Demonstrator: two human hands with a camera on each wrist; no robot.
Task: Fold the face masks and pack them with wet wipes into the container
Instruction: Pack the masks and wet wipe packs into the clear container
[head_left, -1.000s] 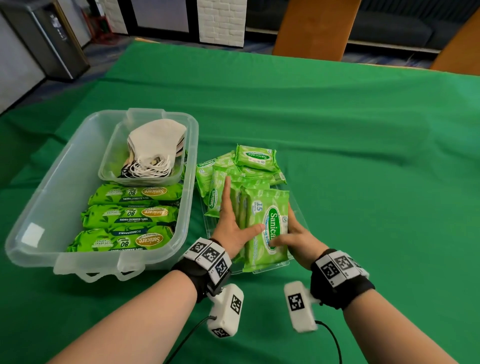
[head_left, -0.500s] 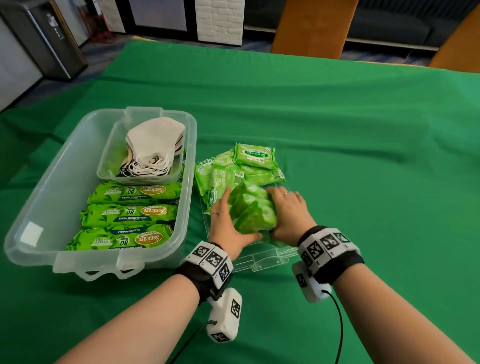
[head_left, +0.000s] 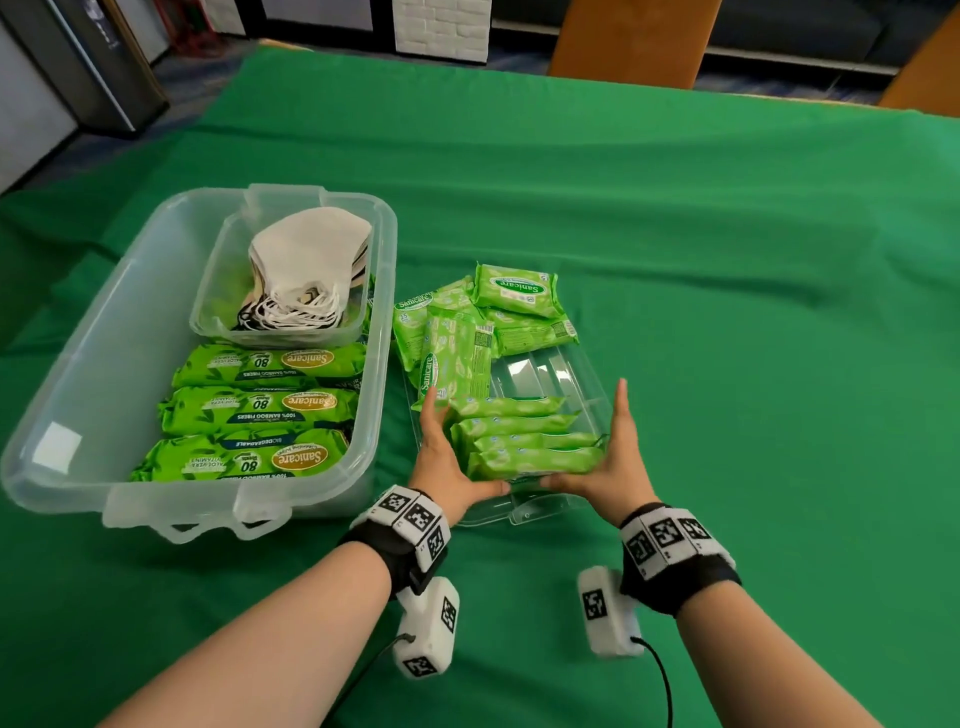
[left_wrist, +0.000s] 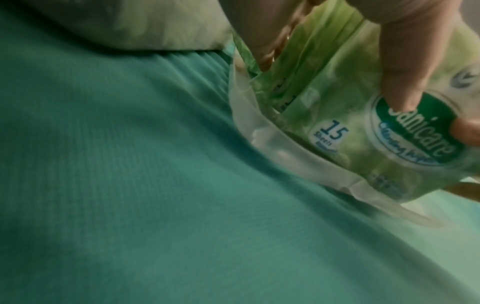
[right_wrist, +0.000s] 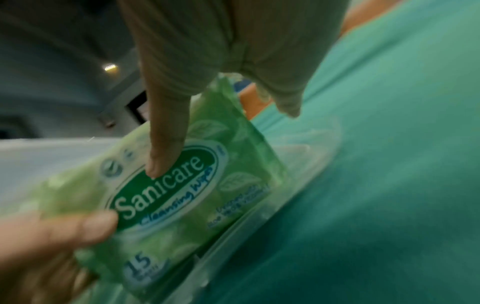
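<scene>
Several small green wet wipe packs (head_left: 524, 441) stand on edge in a row at the near end of a shallow clear tray (head_left: 550, 374). My left hand (head_left: 441, 457) lies flat against the row's left end and my right hand (head_left: 613, 457) against its right end, fingers straight. Both thumbs press the nearest pack's printed face (left_wrist: 337, 144) (right_wrist: 207, 185). More small packs (head_left: 452, 353) lie loose at the tray's far end. White folded face masks (head_left: 306, 265) sit in a small clear tub inside the large clear container (head_left: 104, 332), beside three large wipe packs (head_left: 260, 405).
The large container stands just left of the tray, their walls almost touching. Green cloth (head_left: 727, 312) covers the whole table, with bare cloth to the right and beyond. Orange chair backs (head_left: 628, 41) stand past the far edge.
The small packs lay flat with a label facing up. Both hands turned them, and now they stand on edge in a tidy row, with my hands moved out to the row's two ends.
</scene>
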